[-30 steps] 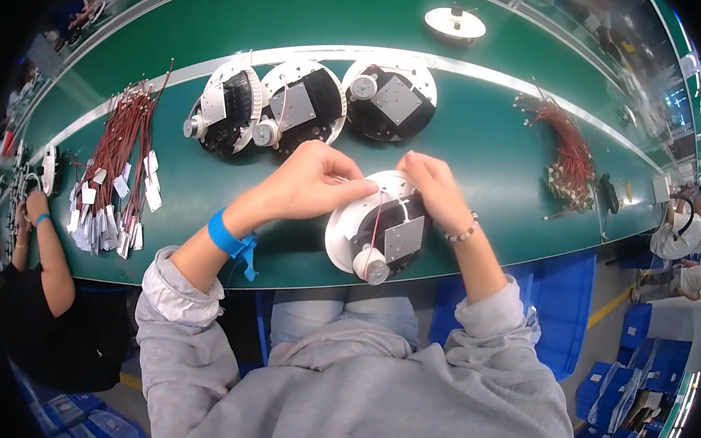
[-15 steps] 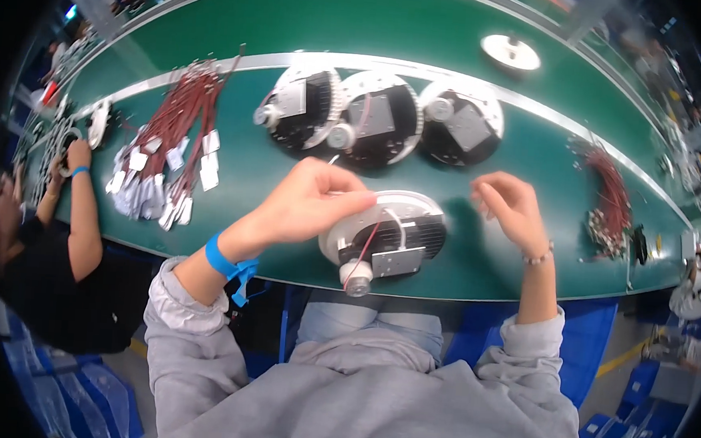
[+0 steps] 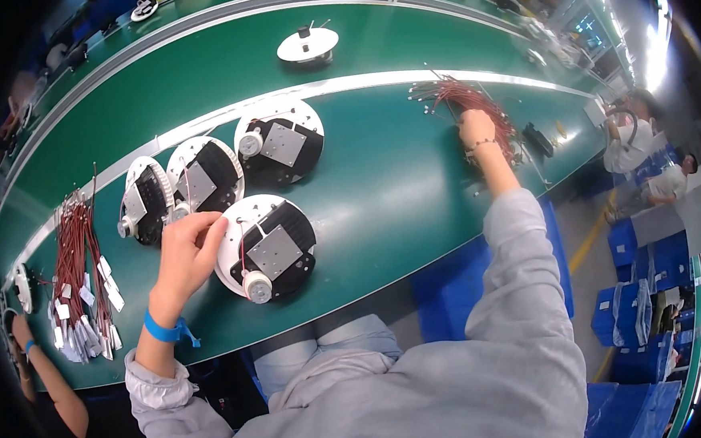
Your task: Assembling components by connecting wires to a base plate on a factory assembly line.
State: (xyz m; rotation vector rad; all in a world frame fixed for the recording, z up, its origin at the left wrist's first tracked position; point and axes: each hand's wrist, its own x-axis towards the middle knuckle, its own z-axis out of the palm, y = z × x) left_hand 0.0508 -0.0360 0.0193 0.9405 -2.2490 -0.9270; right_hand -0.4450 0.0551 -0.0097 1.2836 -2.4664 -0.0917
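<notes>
Factory: green conveyor line point(image 3: 385, 181) (likely).

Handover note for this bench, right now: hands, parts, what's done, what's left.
Left hand: fingertips on the left rim of the nearest round assembly, pinching a red wire there.
Right hand: stretched far right, in the bundle of red wires; whether it grips one cannot be told.
Parts: three more round assemblies behind the nearest one; a second red wire bundle with tags at far left.
Done: a red wire already lies on the nearest assembly.
Left: likely fitting a wire from the right bundle.
</notes>
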